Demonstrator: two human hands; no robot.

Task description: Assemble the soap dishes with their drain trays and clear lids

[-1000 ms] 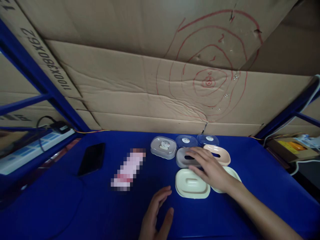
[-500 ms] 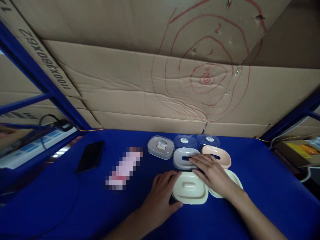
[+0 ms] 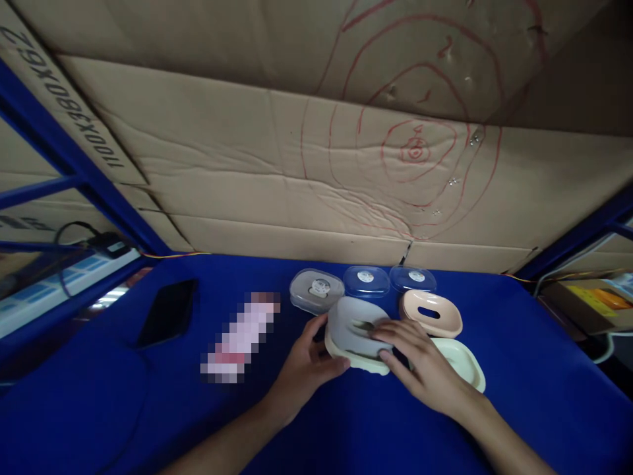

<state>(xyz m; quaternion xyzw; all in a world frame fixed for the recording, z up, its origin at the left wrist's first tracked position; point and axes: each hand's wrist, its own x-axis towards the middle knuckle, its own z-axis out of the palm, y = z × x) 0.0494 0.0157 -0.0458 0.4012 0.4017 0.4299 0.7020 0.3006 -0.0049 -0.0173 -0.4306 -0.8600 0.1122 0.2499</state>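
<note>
The left hand (image 3: 306, 359) grips the cream tray (image 3: 357, 359) at its left edge; the right hand (image 3: 420, 363) presses fingers, uncurled, on the grey insert (image 3: 353, 323) sitting tilted on it, mid-tabletop (image 3: 148, 409). Uneven pressure could skew the insert or knock the pink dish (image 3: 431, 313).

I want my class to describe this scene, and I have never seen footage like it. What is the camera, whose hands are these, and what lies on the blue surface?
One camera, worn on a person's head, looks down at their own bare hands. The left hand grips a cream soap dish; the right hand rests on a grey soap dish sitting on top of it. On the blue table lie a pink soap dish, three clear lids and a black phone. Cardboard stands behind.
</note>
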